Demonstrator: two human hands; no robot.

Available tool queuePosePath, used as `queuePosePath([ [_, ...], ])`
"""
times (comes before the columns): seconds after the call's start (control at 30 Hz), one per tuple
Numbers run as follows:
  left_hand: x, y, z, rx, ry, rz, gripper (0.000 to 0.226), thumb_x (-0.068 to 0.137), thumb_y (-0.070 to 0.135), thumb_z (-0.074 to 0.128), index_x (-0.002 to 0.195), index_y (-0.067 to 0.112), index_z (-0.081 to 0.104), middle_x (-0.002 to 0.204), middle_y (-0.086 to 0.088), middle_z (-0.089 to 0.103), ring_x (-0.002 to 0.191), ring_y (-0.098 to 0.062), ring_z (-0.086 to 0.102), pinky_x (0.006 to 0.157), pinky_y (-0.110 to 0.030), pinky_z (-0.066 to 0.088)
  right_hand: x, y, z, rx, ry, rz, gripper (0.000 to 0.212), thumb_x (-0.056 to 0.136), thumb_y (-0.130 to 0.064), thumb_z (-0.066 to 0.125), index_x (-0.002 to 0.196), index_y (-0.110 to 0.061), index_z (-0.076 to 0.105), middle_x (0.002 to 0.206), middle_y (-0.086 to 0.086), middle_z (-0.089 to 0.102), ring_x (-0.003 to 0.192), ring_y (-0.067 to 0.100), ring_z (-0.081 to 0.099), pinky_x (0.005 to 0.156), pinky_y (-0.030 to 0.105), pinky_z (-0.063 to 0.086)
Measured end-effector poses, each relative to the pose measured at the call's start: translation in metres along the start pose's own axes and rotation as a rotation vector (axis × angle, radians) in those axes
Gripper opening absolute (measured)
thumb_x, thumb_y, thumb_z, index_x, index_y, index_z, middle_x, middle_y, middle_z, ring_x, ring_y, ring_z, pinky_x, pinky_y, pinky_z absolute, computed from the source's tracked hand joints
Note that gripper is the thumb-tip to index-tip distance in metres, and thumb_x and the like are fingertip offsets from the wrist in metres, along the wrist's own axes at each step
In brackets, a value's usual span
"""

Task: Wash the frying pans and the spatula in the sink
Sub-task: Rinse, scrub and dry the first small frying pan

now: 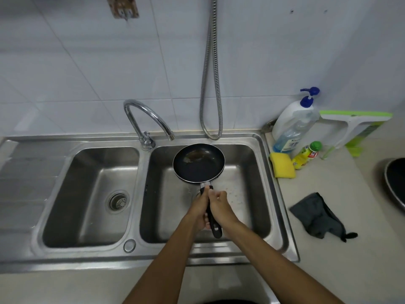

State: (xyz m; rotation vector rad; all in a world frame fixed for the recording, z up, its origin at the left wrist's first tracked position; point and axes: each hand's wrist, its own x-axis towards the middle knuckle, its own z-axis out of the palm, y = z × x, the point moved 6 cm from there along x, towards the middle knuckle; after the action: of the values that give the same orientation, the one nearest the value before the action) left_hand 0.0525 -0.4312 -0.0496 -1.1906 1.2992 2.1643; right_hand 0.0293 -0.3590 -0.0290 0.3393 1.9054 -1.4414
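Observation:
A small black frying pan (199,163) hangs level over the right basin of the steel sink (274,172), just under the tap's spout (153,119). Brownish residue lies in the pan's far half. My left hand (198,207) grips the pan's black handle from the left. My right hand (219,205) grips the same handle from the right. The handle's end pokes out below both hands. A second, larger dark pan (395,183) sits on the counter at the far right edge, partly cut off. No spatula is in view.
A yellow sponge (281,164), a big dish-soap pump bottle (293,123) and a small yellow bottle (306,154) stand right of the sink. A dark cloth (320,217) lies on the counter. The left basin has a drain strainer (117,201). A metal hose (211,84) hangs from the wall.

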Motion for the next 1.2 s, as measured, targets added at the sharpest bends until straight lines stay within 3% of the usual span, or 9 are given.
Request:
queuePosePath([
  [0.1, -0.011, 0.005, -0.006, 0.062, -0.056, 0.031, 0.044, 0.100, 0.059, 0.043, 0.088, 0.025, 0.069, 0.076, 0.005, 0.073, 0.067, -0.009, 0.065, 0.055, -0.022, 0.045, 0.001, 0.007, 0.011, -0.126, 0.133, -0.078, 0.041, 0.099, -0.062, 0.035, 0.109, -0.025, 0.051, 0.099, 0.006, 0.071, 0.085, 0.023, 0.070, 0.074, 0.043, 0.062],
  [0.23, -0.017, 0.025, -0.037, 0.415, -0.040, 0.181, 0.049, 0.106, 0.053, 0.028, 0.111, 0.022, 0.067, 0.105, 0.001, 0.072, 0.086, -0.009, 0.065, 0.069, -0.026, 0.048, -0.001, 0.007, 0.019, -0.278, 0.250, -0.207, 0.031, 0.104, -0.045, 0.038, 0.115, -0.024, 0.056, 0.097, 0.006, 0.071, 0.087, 0.030, 0.069, 0.077, 0.054, 0.059],
  [0.33, -0.015, 0.066, -0.095, 0.951, 0.363, 0.424, 0.052, 0.108, 0.045, 0.026, 0.112, 0.015, 0.069, 0.115, -0.013, 0.070, 0.101, -0.030, 0.065, 0.087, -0.039, 0.052, -0.001, 0.012, 0.023, -0.358, 0.287, -0.258, 0.031, 0.104, -0.042, 0.046, 0.126, -0.022, 0.055, 0.107, 0.007, 0.072, 0.098, 0.032, 0.068, 0.085, 0.050, 0.056],
  [0.47, -0.031, 0.159, -0.141, 1.231, 0.792, 0.969, 0.034, 0.100, 0.033, 0.039, 0.110, 0.012, 0.065, 0.109, -0.015, 0.066, 0.096, -0.038, 0.063, 0.080, -0.046, 0.049, 0.002, 0.022, 0.031, -0.394, 0.312, -0.277, 0.037, 0.102, -0.041, 0.052, 0.133, -0.021, 0.053, 0.113, 0.007, 0.072, 0.104, 0.032, 0.067, 0.089, 0.047, 0.055],
  [0.53, -0.019, 0.198, -0.144, 1.434, 0.708, 1.132, 0.040, 0.097, 0.031, 0.042, 0.123, 0.006, 0.060, 0.122, -0.017, 0.062, 0.108, -0.040, 0.061, 0.087, -0.049, 0.050, 0.004, 0.027, 0.035, -0.406, 0.324, -0.280, 0.040, 0.102, -0.042, 0.053, 0.137, -0.022, 0.052, 0.112, 0.007, 0.073, 0.103, 0.032, 0.068, 0.089, 0.046, 0.056],
  [0.67, 0.012, 0.239, -0.143, 1.785, 0.555, 1.035, 0.059, 0.100, 0.024, 0.047, 0.153, 0.003, 0.032, 0.162, -0.014, 0.030, 0.148, -0.030, 0.031, 0.114, -0.049, 0.034, 0.010, 0.031, 0.040, -0.426, 0.338, -0.319, 0.045, 0.102, -0.043, 0.051, 0.144, -0.026, 0.049, 0.114, 0.007, 0.074, 0.103, 0.033, 0.068, 0.090, 0.048, 0.056],
  [0.8, 0.036, 0.241, -0.148, 1.856, 0.515, 0.908, 0.061, 0.103, 0.017, 0.037, 0.158, 0.002, 0.015, 0.167, -0.013, 0.011, 0.154, -0.027, 0.012, 0.122, -0.046, 0.024, 0.015, 0.024, 0.042, -0.452, 0.347, -0.353, 0.043, 0.103, -0.042, 0.050, 0.143, -0.027, 0.049, 0.113, 0.005, 0.074, 0.101, 0.035, 0.068, 0.087, 0.048, 0.055],
  [1.07, 0.034, 0.217, -0.158, 1.649, 0.614, 1.022, 0.051, 0.091, 0.004, 0.044, 0.142, -0.001, 0.043, 0.153, -0.021, 0.039, 0.146, -0.035, 0.032, 0.108, -0.050, 0.043, 0.018, 0.017, 0.049, -0.447, 0.335, -0.400, 0.043, 0.102, -0.044, 0.049, 0.142, -0.030, 0.047, 0.113, 0.003, 0.074, 0.097, 0.033, 0.070, 0.084, 0.047, 0.057],
  [1.2, 0.029, 0.177, -0.171, 1.526, 0.606, 0.993, 0.065, 0.086, 0.003, 0.053, 0.148, 0.001, 0.036, 0.157, -0.019, 0.033, 0.149, -0.034, 0.026, 0.118, -0.046, 0.033, 0.021, 0.022, 0.052, -0.440, 0.307, -0.375, 0.045, 0.103, -0.042, 0.050, 0.146, -0.029, 0.047, 0.110, 0.006, 0.074, 0.097, 0.030, 0.070, 0.085, 0.042, 0.058],
])
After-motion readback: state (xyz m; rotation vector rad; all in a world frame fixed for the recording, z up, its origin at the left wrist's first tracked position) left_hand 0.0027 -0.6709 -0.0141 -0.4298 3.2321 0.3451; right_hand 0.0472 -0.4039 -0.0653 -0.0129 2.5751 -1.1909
